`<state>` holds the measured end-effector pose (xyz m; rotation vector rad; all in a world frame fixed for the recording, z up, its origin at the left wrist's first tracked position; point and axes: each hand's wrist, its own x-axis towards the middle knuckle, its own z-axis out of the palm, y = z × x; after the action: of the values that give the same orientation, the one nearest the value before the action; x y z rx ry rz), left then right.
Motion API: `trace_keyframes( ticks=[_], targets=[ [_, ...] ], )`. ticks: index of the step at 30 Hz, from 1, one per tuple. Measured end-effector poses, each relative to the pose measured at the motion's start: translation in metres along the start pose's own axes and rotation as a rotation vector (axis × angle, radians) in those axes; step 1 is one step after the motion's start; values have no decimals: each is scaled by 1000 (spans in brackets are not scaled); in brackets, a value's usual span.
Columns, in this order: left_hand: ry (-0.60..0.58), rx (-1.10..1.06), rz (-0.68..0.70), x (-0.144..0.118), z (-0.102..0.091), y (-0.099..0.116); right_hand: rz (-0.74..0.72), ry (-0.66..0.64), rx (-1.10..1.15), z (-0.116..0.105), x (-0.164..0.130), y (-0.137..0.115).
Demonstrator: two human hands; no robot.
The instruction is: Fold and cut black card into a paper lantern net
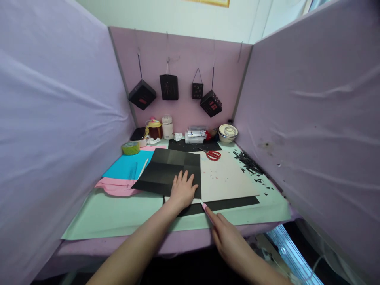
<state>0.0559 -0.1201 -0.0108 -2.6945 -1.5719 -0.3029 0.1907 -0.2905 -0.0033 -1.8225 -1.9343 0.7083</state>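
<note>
The left hand (pixel 183 190) is pressing flat, fingers spread, on the black paper (pixel 169 171). The right hand (pixel 230 237) is gripping a pink knife (pixel 203 205) just beside that paper, on the green table (pixel 118 215) walled by lilac cloth (pixel 311 118).

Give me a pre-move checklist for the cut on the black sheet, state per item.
1. Left hand flat on the black sheet: ok.
2. Right hand holds the pink cutter, tip at the sheet's near edge: ok.
3. Left fingers apart from the cutter tip: ok.
4. Sheet lies on the cream mat: ok.
5. Blade extended: cannot tell.
6. Red scissors and black scraps away from both hands: ok.
</note>
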Motion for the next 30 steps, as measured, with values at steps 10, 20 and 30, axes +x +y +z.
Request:
trace_keyframes(
  ticks=[10, 20, 30],
  targets=[
    [-51, 4, 25, 0, 2, 0, 115, -45, -282, -1, 7, -9],
    [-57, -16, 41, -1, -2, 0, 66, -60, -264, -19, 8, 4],
    [-138, -58, 273, 0, -8, -12, 51, -75, -280, -18, -3, 3]
  ],
)
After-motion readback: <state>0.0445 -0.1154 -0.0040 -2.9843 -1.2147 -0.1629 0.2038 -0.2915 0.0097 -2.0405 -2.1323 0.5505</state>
